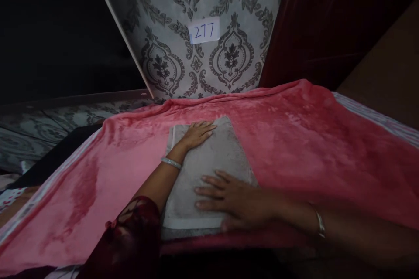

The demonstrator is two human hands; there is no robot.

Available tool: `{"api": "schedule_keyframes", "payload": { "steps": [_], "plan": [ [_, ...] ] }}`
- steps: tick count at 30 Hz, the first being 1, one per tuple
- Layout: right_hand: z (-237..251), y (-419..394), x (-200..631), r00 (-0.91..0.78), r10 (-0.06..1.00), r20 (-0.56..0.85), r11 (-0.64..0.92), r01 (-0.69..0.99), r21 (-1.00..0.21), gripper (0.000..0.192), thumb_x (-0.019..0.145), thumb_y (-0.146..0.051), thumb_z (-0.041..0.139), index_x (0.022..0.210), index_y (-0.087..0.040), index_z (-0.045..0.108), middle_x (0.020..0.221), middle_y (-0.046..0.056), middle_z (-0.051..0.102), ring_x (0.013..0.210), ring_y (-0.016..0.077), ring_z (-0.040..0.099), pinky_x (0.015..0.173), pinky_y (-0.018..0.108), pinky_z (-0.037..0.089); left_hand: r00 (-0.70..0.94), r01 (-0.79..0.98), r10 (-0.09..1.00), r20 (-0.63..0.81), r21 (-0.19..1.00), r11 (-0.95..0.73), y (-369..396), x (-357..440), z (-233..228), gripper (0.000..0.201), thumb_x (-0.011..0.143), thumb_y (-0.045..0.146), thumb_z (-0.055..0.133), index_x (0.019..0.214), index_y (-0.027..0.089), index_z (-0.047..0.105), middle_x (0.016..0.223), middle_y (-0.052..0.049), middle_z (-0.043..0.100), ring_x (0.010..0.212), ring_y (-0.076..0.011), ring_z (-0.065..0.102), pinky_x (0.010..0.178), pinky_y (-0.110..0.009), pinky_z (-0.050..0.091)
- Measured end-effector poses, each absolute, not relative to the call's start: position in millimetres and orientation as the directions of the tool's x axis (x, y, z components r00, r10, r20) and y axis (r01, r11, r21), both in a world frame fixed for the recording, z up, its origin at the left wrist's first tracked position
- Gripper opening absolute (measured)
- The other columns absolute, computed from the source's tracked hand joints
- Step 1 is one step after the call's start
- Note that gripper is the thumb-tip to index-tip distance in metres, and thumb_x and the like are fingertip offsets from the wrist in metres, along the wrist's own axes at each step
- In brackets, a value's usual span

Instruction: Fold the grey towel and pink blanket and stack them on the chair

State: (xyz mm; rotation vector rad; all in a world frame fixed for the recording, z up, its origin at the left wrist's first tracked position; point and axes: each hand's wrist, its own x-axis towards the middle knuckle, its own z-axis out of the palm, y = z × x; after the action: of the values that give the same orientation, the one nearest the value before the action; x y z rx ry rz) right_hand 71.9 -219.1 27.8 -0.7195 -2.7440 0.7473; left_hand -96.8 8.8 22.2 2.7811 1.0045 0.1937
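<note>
Grey cloth [206,161], long axis 12–6 o'clock; left hand [197,134] flat at 12, right hand [231,196] splayed over 5, neither gripping.

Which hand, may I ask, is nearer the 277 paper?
Left. The left hand rests below the paper, far up the grey cloth; the right hand is farther below, over the near half.

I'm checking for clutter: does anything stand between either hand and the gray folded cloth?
Nothing visible does. The left hand lies on the far part of the gray folded cloth; the right hand is spread over its near right part, though blur hides whether it touches. The pink plush blanket lies underneath, not in the way.
</note>
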Motion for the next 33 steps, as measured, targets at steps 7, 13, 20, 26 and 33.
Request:
{"api": "schedule_keyframes", "payload": {
  "steps": [7, 13, 20, 26, 33],
  "plan": [
    [55.8, -287.8, 73.4, -0.866, 0.497, 0.047, 0.547, 0.271, -0.792, 0.075, 0.096, -0.049, 0.062, 0.160, -0.040, 0.025, 0.164, -0.001, 0.031, 0.155, 0.0220, 0.013, 0.128, 0.047, 0.006, 0.746, 0.648, 0.663, 0.064, 0.159, -0.744, 1.7, -94.5, 26.6, 0.051, 0.105, 0.043, 0.030, 0.154, 0.034, 0.043, 0.166, -0.001, 0.033, 0.154, -0.0283, 0.026, 0.124, -0.058, 0.019],
    [55.1, -236.7, 107.7, -0.626, 0.747, 0.223, 0.610, 0.513, -0.604, 0.065, 0.104, -0.056, 0.041, 0.161, -0.027, 0.030, 0.166, 0.007, 0.028, 0.156, 0.0241, 0.013, 0.127, 0.051, 0.014, 0.736, 0.652, 0.665, 0.125, 0.132, -0.746, -17.0, -90.5, 46.3, 0.052, 0.103, 0.042, 0.034, 0.151, 0.028, 0.047, 0.164, -0.005, 0.036, 0.155, -0.0295, 0.024, 0.125, -0.062, 0.010],
    [27.1, -136.8, 135.7, -0.622, 0.721, 0.306, 0.693, 0.646, -0.320, 0.072, 0.102, -0.064, 0.034, 0.155, -0.016, 0.041, 0.162, 0.018, 0.034, 0.151, 0.0305, 0.028, 0.123, 0.056, 0.023, 0.853, 0.444, 0.510, 0.113, 0.359, -0.821, -13.6, -52.0, 72.8, 0.056, 0.104, 0.047, 0.022, 0.151, 0.029, 0.049, 0.161, -0.001, 0.043, 0.156, -0.0216, 0.021, 0.127, -0.051, 0.011],
    [10.9, -113.3, 140.8, -0.685, 0.660, 0.310, 0.752, 0.605, -0.263, 0.070, 0.103, -0.063, 0.032, 0.153, -0.016, 0.045, 0.161, 0.018, 0.034, 0.151, 0.0291, 0.026, 0.123, 0.055, 0.021, 0.833, 0.531, 0.553, -0.010, 0.299, -0.793, 6.5, -29.7, 42.0, 0.051, 0.104, 0.043, 0.026, 0.141, 0.033, 0.059, 0.162, 0.000, 0.041, 0.156, -0.0226, 0.020, 0.125, -0.056, 0.010],
    [-9.2, -119.7, 141.8, -0.651, 0.734, 0.193, 0.665, 0.630, -0.402, 0.077, 0.103, -0.066, 0.027, 0.162, -0.017, 0.025, 0.169, 0.016, 0.012, 0.157, 0.0289, 0.003, 0.125, 0.058, 0.006, 0.835, 0.523, 0.551, 0.016, 0.293, -0.801, 8.4, -30.3, 20.1, 0.052, 0.104, 0.045, 0.022, 0.140, 0.037, 0.059, 0.161, 0.003, 0.043, 0.154, -0.0219, 0.025, 0.125, -0.053, 0.013]
  ]
}}
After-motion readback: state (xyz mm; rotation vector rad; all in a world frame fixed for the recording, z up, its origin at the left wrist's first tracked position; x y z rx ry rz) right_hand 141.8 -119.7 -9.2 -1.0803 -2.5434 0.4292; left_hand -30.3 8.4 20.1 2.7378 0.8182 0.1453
